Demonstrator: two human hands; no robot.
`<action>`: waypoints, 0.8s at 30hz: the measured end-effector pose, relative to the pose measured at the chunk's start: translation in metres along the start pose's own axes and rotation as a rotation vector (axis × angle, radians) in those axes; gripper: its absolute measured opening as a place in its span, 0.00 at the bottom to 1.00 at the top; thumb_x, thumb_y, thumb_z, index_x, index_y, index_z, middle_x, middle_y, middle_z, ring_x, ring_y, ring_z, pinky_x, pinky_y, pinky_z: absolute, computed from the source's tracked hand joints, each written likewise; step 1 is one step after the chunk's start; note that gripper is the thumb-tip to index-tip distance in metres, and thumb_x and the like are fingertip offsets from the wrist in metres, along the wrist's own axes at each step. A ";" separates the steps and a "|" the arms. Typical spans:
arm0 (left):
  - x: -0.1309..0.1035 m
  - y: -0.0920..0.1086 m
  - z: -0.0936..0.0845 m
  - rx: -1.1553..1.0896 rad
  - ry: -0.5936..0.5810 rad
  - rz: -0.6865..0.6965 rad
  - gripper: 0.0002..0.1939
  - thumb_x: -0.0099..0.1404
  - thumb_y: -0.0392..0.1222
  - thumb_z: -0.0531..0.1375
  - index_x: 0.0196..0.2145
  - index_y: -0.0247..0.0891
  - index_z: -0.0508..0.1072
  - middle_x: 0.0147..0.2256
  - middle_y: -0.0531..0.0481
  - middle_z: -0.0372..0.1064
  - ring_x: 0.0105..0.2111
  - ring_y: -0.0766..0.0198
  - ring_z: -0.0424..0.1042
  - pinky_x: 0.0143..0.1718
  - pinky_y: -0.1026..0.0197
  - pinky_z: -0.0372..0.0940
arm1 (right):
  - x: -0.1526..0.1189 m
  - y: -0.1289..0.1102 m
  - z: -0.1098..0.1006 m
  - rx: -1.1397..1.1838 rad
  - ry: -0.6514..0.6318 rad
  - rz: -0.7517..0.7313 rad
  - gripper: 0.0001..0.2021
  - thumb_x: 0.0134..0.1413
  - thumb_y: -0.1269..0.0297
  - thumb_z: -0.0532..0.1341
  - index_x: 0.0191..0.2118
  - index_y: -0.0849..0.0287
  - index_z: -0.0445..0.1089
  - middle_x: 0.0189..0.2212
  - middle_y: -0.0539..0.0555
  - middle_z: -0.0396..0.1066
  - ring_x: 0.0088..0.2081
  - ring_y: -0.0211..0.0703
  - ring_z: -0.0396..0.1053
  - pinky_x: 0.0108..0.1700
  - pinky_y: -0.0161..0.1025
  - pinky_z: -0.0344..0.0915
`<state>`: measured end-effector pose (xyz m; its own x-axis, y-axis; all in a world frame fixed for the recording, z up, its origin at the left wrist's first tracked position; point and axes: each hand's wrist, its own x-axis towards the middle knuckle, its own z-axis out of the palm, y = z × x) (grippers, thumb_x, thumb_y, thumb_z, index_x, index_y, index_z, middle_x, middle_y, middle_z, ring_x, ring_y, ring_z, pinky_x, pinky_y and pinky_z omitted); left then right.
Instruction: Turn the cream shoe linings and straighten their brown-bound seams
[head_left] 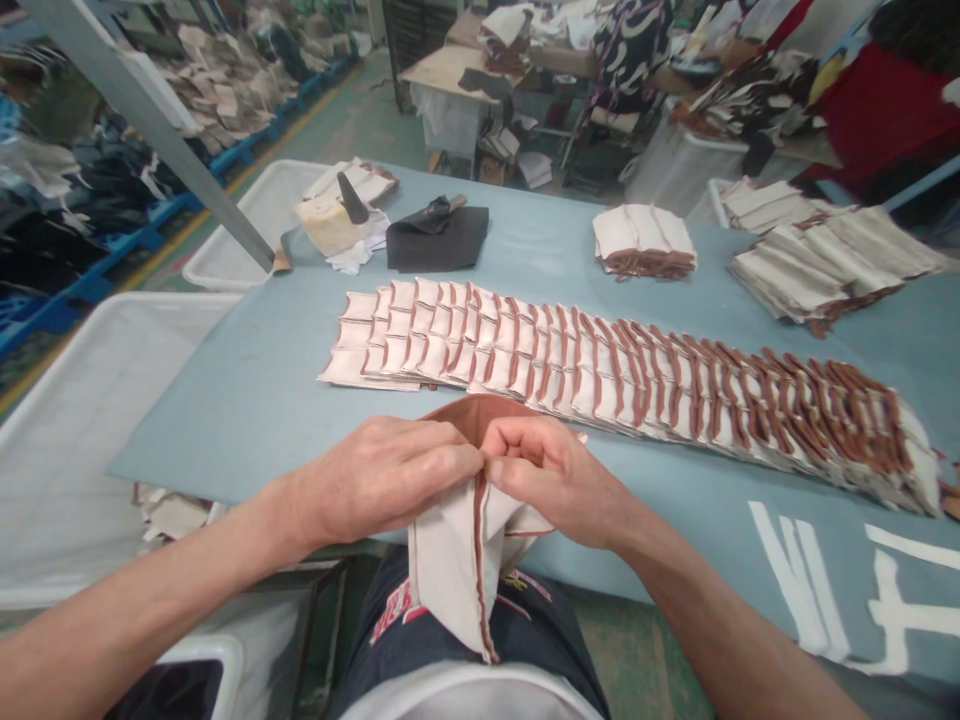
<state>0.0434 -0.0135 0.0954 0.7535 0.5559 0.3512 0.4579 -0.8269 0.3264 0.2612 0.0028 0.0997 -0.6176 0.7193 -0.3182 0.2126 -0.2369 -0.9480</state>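
Note:
Both hands meet at the table's near edge over a cream fabric piece (450,560) with a brown seam down its middle. My left hand (401,470) pinches the piece at the top of the seam. My right hand (551,475) grips it just beside, fingers curled and thumb against the fabric. A brown part of the piece arches up behind the fingers, and its cream panels hang over the lap. Beyond the hands, a long overlapping row of cream and brown pieces (525,350) runs across the table.
On the blue table (262,400) are a dark cloth (439,240), a cream bundle (645,240), a larger stack (832,260) at the right, and white strips (802,580) at the near right. A metal post (165,140) rises at the left, near white bins (90,400). A person sits behind.

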 end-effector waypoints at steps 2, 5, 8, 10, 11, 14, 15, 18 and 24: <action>0.001 0.002 0.000 -0.097 0.046 -0.058 0.05 0.75 0.33 0.53 0.45 0.39 0.67 0.31 0.51 0.74 0.27 0.67 0.71 0.30 0.65 0.63 | -0.004 -0.003 0.001 -0.090 0.059 -0.112 0.04 0.45 0.68 0.56 0.23 0.56 0.61 0.18 0.42 0.55 0.20 0.32 0.51 0.21 0.30 0.47; 0.001 0.003 -0.006 -0.233 0.043 -0.186 0.05 0.74 0.35 0.57 0.46 0.38 0.67 0.32 0.53 0.74 0.28 0.68 0.72 0.31 0.67 0.63 | -0.010 -0.006 0.003 -0.279 0.163 -0.239 0.05 0.48 0.70 0.56 0.24 0.57 0.64 0.19 0.44 0.63 0.22 0.33 0.60 0.25 0.31 0.54; 0.001 0.001 -0.015 -0.352 -0.057 -0.271 0.06 0.73 0.38 0.59 0.46 0.38 0.69 0.33 0.55 0.74 0.29 0.70 0.71 0.32 0.68 0.62 | -0.014 -0.005 0.004 -0.453 0.236 -0.295 0.06 0.51 0.72 0.57 0.26 0.58 0.69 0.23 0.47 0.72 0.26 0.36 0.69 0.31 0.34 0.58; 0.004 -0.001 -0.021 -0.419 -0.121 -0.300 0.05 0.72 0.40 0.60 0.44 0.38 0.71 0.32 0.55 0.73 0.29 0.70 0.70 0.32 0.68 0.61 | -0.016 -0.003 0.005 -0.546 0.261 -0.334 0.07 0.53 0.73 0.58 0.29 0.58 0.72 0.25 0.48 0.75 0.28 0.37 0.71 0.33 0.35 0.59; 0.005 -0.002 -0.023 -0.453 -0.148 -0.306 0.05 0.73 0.41 0.60 0.43 0.38 0.72 0.32 0.56 0.73 0.29 0.70 0.70 0.32 0.68 0.61 | -0.017 -0.001 0.005 -0.595 0.272 -0.349 0.07 0.53 0.73 0.59 0.30 0.58 0.73 0.26 0.49 0.76 0.29 0.38 0.71 0.33 0.35 0.59; 0.012 -0.003 -0.027 -0.518 -0.217 -0.320 0.10 0.76 0.43 0.55 0.40 0.38 0.73 0.31 0.55 0.72 0.29 0.70 0.68 0.31 0.68 0.59 | -0.021 0.003 0.006 -0.733 0.295 -0.379 0.07 0.57 0.72 0.59 0.33 0.58 0.74 0.26 0.50 0.75 0.29 0.40 0.70 0.33 0.37 0.58; 0.014 -0.003 -0.027 -0.513 -0.237 -0.325 0.12 0.77 0.43 0.53 0.39 0.37 0.73 0.30 0.55 0.71 0.28 0.70 0.68 0.31 0.68 0.59 | -0.022 0.004 0.006 -0.774 0.301 -0.383 0.07 0.59 0.72 0.59 0.33 0.58 0.74 0.26 0.50 0.75 0.29 0.40 0.70 0.33 0.37 0.58; 0.019 0.000 -0.026 -0.464 -0.266 -0.326 0.14 0.77 0.45 0.52 0.37 0.37 0.73 0.28 0.55 0.69 0.27 0.69 0.66 0.29 0.66 0.57 | -0.027 0.005 0.007 -0.879 0.327 -0.412 0.08 0.64 0.70 0.58 0.34 0.57 0.74 0.26 0.51 0.74 0.29 0.41 0.70 0.34 0.38 0.57; 0.032 0.004 -0.027 -0.501 -0.263 -0.330 0.16 0.75 0.46 0.56 0.30 0.36 0.71 0.23 0.57 0.63 0.23 0.69 0.61 0.24 0.67 0.54 | -0.036 0.001 0.010 -1.062 0.369 -0.547 0.11 0.68 0.72 0.55 0.35 0.57 0.72 0.27 0.52 0.76 0.31 0.44 0.71 0.35 0.41 0.58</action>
<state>0.0566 0.0029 0.1314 0.7301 0.6820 -0.0429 0.4576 -0.4413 0.7719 0.2764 -0.0299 0.1098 -0.6050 0.7377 0.2996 0.6066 0.6707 -0.4268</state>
